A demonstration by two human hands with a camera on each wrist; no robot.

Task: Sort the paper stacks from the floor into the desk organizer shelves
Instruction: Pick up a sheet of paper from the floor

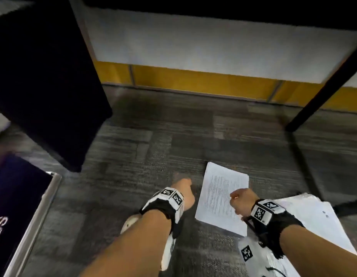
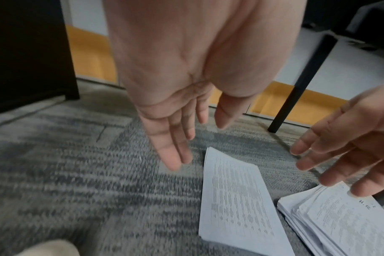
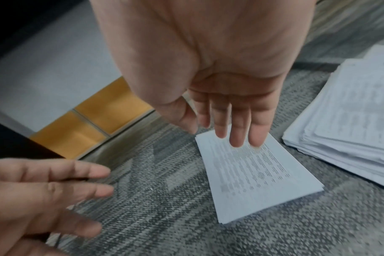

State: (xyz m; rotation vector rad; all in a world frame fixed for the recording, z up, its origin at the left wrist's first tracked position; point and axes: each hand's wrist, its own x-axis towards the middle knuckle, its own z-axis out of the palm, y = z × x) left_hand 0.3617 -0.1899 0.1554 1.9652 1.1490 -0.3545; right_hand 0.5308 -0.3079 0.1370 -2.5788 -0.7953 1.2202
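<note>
We find the thin paper stack (image 1: pixel 223 198) flat on the carpet floor (image 1: pixel 133 156), its long axis running away from us. Our right hand (image 1: pixel 242 200) hovers over its right edge with fingers straight and apart, holding nothing. Our left hand (image 1: pixel 183 191), equally spread and empty, hangs just beside its left edge. The right is nearer. A thicker pile (image 2: pixel 340 223) lies further right.

I see a thin white paper stack (image 1: pixel 221 198) printed with grey text lines, lying on grey streaked carpet floor (image 1: pixel 133 156). The wall's skirting band (image 1: pixel 193 80) is yellow; wrist bands (image 1: pixel 261 212) are black-and-white checked.
</note>
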